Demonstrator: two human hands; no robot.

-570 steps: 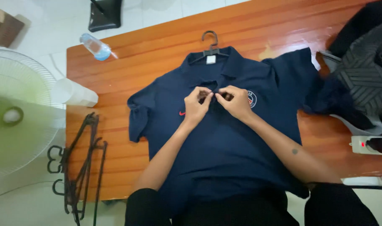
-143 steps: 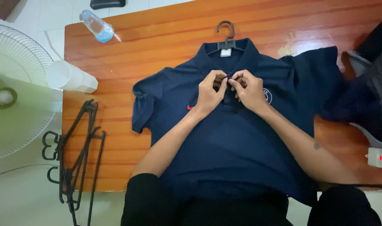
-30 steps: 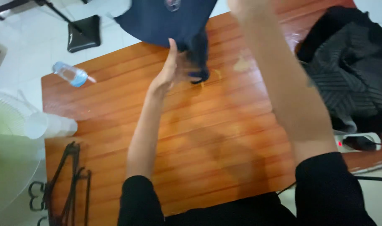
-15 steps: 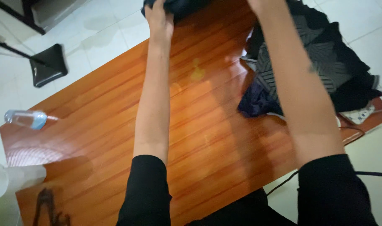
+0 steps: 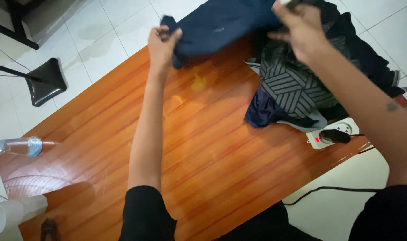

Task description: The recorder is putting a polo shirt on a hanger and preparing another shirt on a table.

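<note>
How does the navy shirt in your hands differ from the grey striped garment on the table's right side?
The plain navy blue shirt is lifted off the orange wooden table, gripped by the left hand and right hand; the grey garment with geometric stripes lies crumpled in a pile, untouched. The shirt is one solid colour; the garment is patterned. Both are soft fabric clothing.

No packages, labels (or screens).

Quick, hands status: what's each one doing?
Left hand: closed, gripping the navy shirt.
Right hand: closed on something dark at the shirt's top; cannot tell what.
</note>
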